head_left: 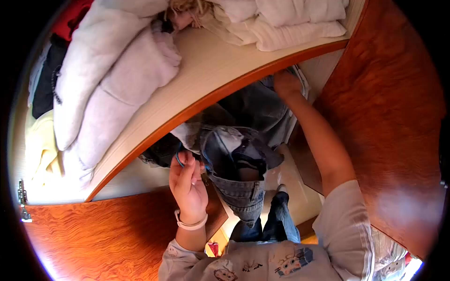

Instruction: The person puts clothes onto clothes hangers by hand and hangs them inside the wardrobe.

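Dark grey jeans (239, 192) hang bunched below the shelf, with the waistband opening facing up. My left hand (188, 182) is beside them on the left, its fingers curled around a thin blue hanger (179, 158), of which only a small part shows. My right hand (287, 83) reaches under the shelf edge at the upper right, against other dark clothes (262, 105). Its fingers are mostly hidden there, so what they hold cannot be made out.
A curved shelf (197, 70) with a brown edge carries folded white clothes (300, 33) and pale garments (126, 70). Wooden doors stand open at left (103, 234) and right (384, 117). A yellow cloth (42, 145) lies far left. My legs (279, 218) show below.
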Demonstrator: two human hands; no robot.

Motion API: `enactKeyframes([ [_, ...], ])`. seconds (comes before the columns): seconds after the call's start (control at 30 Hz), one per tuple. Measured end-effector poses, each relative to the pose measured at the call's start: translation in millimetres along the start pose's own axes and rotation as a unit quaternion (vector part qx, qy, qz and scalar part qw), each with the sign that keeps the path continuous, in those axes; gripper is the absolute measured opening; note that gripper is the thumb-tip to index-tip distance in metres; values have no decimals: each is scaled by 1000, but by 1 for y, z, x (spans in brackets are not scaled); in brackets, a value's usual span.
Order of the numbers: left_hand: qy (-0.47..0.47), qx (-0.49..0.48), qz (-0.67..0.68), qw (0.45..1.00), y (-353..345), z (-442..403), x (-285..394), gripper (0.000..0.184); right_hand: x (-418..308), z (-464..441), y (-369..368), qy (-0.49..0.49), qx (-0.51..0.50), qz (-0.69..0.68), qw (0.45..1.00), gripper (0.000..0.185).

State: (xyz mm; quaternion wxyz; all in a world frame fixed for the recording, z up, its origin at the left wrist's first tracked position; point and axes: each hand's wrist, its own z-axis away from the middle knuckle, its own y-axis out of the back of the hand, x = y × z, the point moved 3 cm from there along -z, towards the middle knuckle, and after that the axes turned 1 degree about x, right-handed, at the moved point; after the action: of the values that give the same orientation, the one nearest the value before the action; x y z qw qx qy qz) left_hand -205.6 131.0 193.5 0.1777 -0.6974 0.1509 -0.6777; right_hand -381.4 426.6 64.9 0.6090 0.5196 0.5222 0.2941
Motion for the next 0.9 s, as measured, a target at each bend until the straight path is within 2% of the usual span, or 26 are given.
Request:
enactKeyframes([
  [0.1,-57,-37,-99,993,-12,-31,-24,13,1,13,5,35,32,7,999,26],
  [0.17,-146,-62,-273,949,-17,-58,-48,16,2,14,4,53,43,68,995,22],
  [0.2,-136,-102,-249,953,-26,-70,-55,16,3,14,0,53,41,61,996,22],
  [0.23,-125,-146,-225,955,-35,-81,-58,16,6,14,0,55,82,44,994,22],
  [0.27,-123,-150,-230,954,-42,-94,-59,16,10,14,0,55,124,29,990,21],
  [0.33,-261,-90,-257,926,-53,-119,-55,17,10,12,4,62,85,41,994,22],
  [0.37,-278,-102,-179,938,-47,-136,-66,23,7,12,5,76,44,57,995,24],
  [0.4,-309,-118,-212,920,-51,-146,-68,26,7,13,3,67,39,52,996,24],
  [0.5,-362,-125,-344,858,-37,-169,-71,9,2,16,6,53,72,-4,996,23],
  [0.53,-315,-108,-299,894,-31,-173,-71,12,1,17,9,47,65,2,997,22],
  [0.6,-342,-117,-256,897,-11,-189,-60,24,6,13,5,38,77,8,996,22],
  [0.63,-336,-123,-319,878,-3,-193,-50,30,9,10,2,47,94,12,994,22],
  [0.67,-362,-114,-410,830,5,-193,-39,33,13,7,0,42,91,11,995,22],
  [0.73,-385,-107,-497,771,10,-198,-34,35,20,1,-5,57,83,67,993,21],
  [0.8,-346,-63,-327,877,23,-213,-34,38,24,0,-9,59,112,59,990,21],
  [0.83,-348,-61,-326,877,37,-234,-29,38,22,-2,-9,64,141,50,987,22],
  [0.87,-508,-30,-554,659,47,-256,-22,40,20,-3,-8,65,142,51,986,22],
  [0.9,-601,4,-713,360,47,-272,-30,42,18,-1,-7,54,121,42,990,22],
])
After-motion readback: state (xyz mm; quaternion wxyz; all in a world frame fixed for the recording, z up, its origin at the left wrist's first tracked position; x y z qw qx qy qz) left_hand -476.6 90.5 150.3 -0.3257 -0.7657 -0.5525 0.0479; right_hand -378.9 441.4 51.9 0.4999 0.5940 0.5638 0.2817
